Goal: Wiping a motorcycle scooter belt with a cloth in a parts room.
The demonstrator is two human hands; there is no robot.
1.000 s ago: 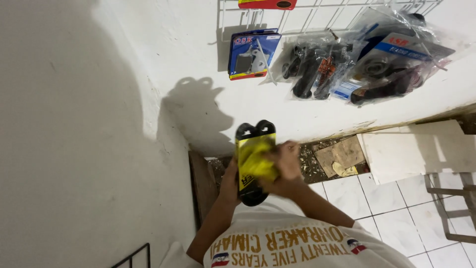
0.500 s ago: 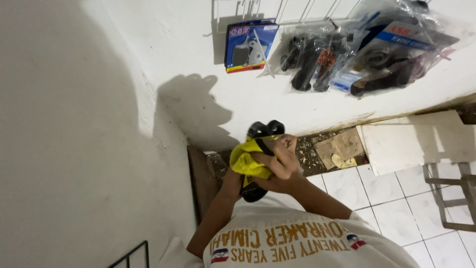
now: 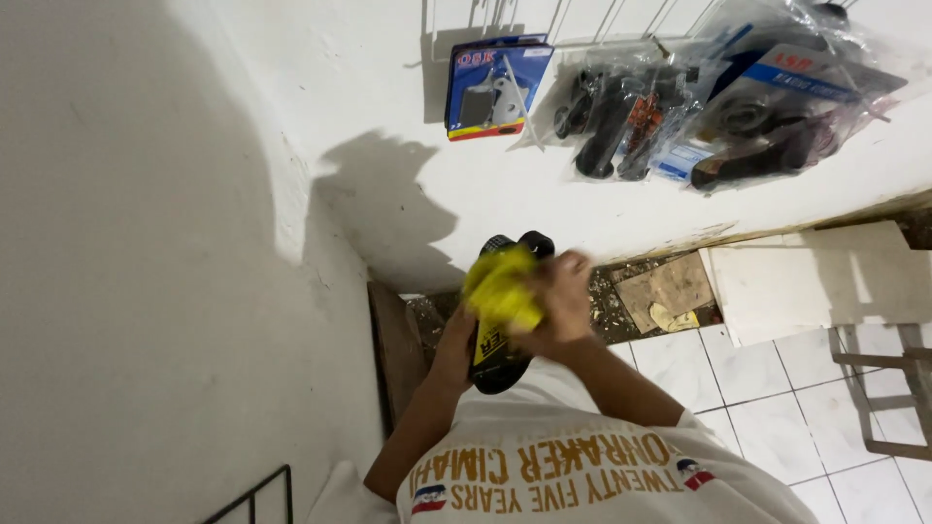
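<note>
Held upright before the chest, close to the wall: a black part (image 3: 500, 344) with yellow lettering, long axis roughly vertical, rounded twin top end toward the wall, lower end toward the shirt. Gripped from the left side by the left hand (image 3: 454, 342), fingers closed around its lower body. Draped over its upper half, a yellow cloth (image 3: 500, 288), pressed on by the right hand (image 3: 561, 301), clenched around the cloth. Hung on the wall rack above, left to right: a blue carded pack (image 3: 493, 85), then clear bags (image 3: 738, 102) filled with black parts. Below right, cardboard scraps (image 3: 665, 291) on the tiled floor (image 3: 777, 408).
</note>
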